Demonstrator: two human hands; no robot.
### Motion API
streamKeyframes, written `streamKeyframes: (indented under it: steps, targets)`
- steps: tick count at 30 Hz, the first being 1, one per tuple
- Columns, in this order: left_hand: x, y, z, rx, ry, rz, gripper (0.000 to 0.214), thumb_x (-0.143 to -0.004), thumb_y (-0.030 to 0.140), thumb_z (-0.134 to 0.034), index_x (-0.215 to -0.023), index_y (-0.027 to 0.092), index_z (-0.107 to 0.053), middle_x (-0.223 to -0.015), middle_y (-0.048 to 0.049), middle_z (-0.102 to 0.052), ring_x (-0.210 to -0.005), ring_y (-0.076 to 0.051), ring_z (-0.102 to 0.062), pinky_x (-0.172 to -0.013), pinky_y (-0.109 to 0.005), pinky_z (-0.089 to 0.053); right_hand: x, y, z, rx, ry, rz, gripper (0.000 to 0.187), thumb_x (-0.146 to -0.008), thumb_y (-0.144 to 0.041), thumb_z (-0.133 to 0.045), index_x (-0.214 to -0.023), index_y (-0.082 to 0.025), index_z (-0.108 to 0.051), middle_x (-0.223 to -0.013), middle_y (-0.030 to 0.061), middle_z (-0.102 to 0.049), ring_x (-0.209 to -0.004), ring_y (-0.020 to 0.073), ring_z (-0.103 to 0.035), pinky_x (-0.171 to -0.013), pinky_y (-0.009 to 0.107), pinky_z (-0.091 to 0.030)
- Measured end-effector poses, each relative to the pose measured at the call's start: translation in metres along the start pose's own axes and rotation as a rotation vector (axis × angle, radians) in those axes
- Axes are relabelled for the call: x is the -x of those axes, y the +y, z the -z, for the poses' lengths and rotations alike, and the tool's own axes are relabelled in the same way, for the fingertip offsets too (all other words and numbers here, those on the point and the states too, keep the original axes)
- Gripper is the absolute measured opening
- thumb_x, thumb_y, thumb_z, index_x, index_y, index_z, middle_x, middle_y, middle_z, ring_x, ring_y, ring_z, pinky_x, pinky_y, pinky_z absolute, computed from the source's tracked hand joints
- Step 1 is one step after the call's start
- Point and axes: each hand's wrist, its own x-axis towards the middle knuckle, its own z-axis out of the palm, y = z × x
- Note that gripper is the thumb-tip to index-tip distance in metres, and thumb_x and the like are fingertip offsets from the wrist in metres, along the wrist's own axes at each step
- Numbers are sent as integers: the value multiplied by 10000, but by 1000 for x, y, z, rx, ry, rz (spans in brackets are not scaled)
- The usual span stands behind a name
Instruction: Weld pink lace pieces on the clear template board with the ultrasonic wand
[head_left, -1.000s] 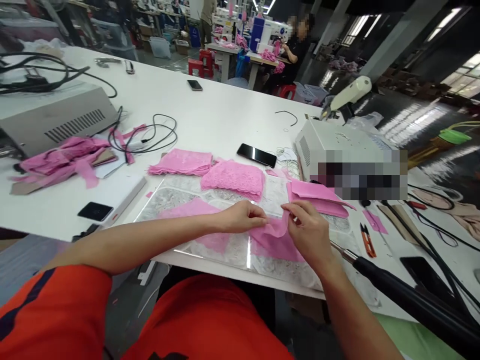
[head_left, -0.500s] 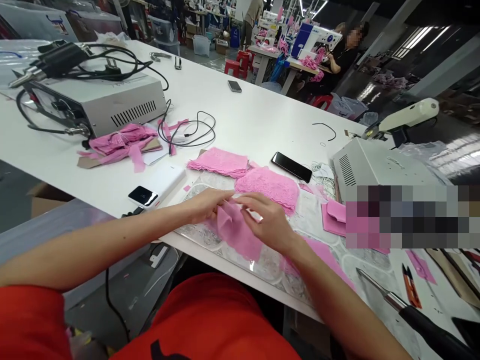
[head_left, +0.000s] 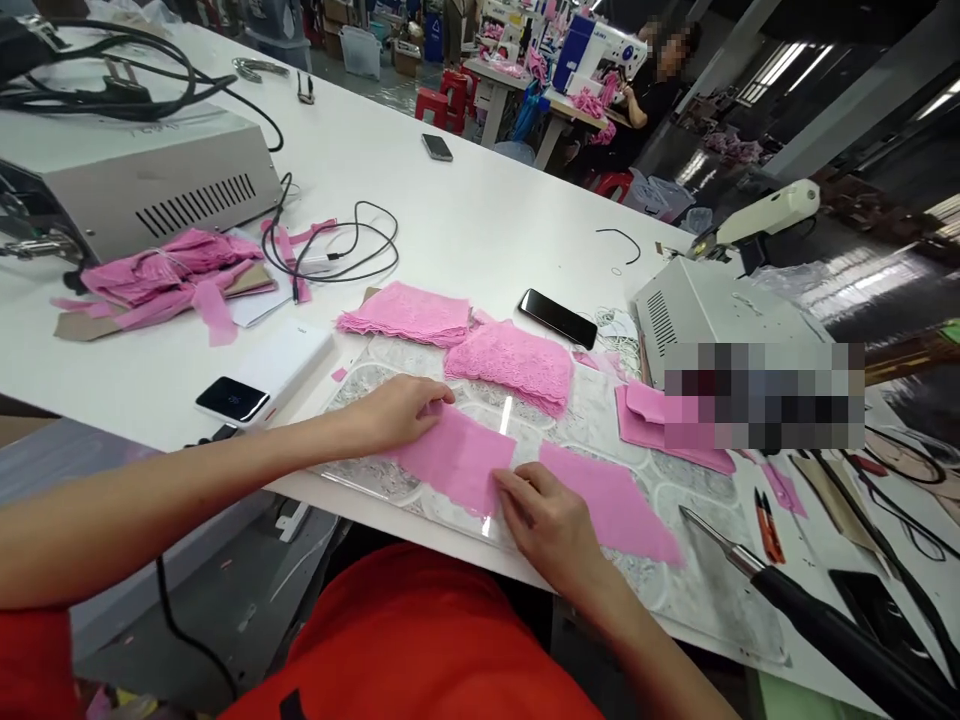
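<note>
Currently we have one pink cloth piece (head_left: 466, 460) spread on the marbled board (head_left: 600, 408), left of a second pink piece (head_left: 611, 505). Our left hand (head_left: 409, 412) touches its far left corner, our right hand (head_left: 549, 515) its right edge; whether either pinches, we cannot tell.

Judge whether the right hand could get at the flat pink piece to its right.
Probably yes: the right hand is beside that pink piece, with no object visible on top, though the fingertips are at another piece.
</note>
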Motion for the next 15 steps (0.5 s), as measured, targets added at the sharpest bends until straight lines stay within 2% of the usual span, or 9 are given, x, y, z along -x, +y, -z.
streamKeyframes:
  steps: [3, 6, 9, 12, 15]
  targets:
    - [3, -9, -2, -179, 35, -129, 281, -880, 167, -465, -1080, 155, -662, -1048, -97, -672, -864, -210, -652, -767, -325, -515, 2, -4, 4, -2, 61, -5, 211, -882, -133, -517, -1017, -187, -669, -778, 36, -647, -646, 103, -610, -565, 202, -501]
    - [5, -13, -4, -328, 165, -249, 295, -932, 181, -400, -1058, 148, -665, -1114, -138, -636, -927, -236, -628, -775, -363, -520, 12, 9, 20, -40, 149, -81, 228, -868, -113, -529, -1036, -200, -658, -810, 37, -655, -703, 111, -631, -615, 210, -529]
    - [5, -1, -11, -280, 226, -433, 305, -978, 222, -378, -1035, 169, -673, -1116, -128, -638, -1005, -243, -600, -846, -393, -502, 31, 31, 41, -13, 229, -216, 201, -855, -114, -559, -993, -215, -666, -839, 33, -664, -748, 120, -647, -667, 230, -548]
    - [-2, 26, -28, -133, 112, -597, 237, -969, 209, -442, -1017, 169, -670, -1134, -113, -633, -1015, -216, -598, -874, -362, -493, 53, 49, 56, 3, 230, -292, 158, -849, -131, -580, -939, -217, -677, -815, 26, -672, -733, 126, -649, -659, 247, -546]
    - [-20, 55, -46, -59, -4, -667, 175, -926, 191, -532, -1041, 171, -663, -1173, -114, -616, -1053, -224, -580, -906, -368, -477, 68, 54, 61, -41, 187, -294, 165, -846, -141, -585, -962, -218, -671, -831, 34, -681, -761, 141, -652, -657, 263, -547]
